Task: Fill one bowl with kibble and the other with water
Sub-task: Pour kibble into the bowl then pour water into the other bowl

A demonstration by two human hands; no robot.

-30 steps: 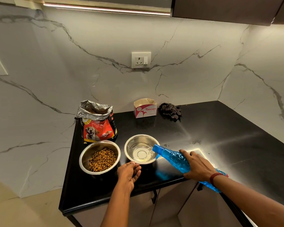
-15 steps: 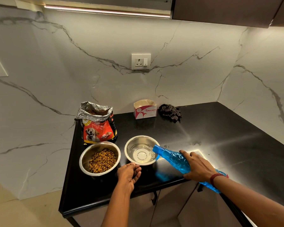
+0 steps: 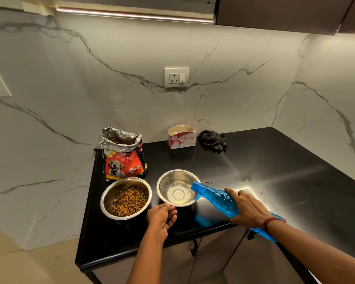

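Two steel bowls stand side by side on the black counter [image 3: 254,160]. The left bowl [image 3: 109,195] holds brown kibble. The right bowl [image 3: 168,179] has a shallow pool of water in it. My right hand [image 3: 247,210] grips a blue plastic bottle [image 3: 215,196], tipped with its open neck over the right bowl's rim. My left hand [image 3: 162,217] sits at the near rim of the water bowl, thumb and fingers curled at its edge. An opened kibble bag [image 3: 122,160] stands behind the left bowl.
A small white and pink carton [image 3: 181,138] and a dark crumpled cloth [image 3: 213,140] lie at the back by the marble wall. A wall socket [image 3: 176,77] is above them. The counter's front edge runs just under my hands, with cabinet doors below.
The bottle stays tipped at the bowl's rim and both hands keep their places. The water level in the right bowl looks slightly higher.
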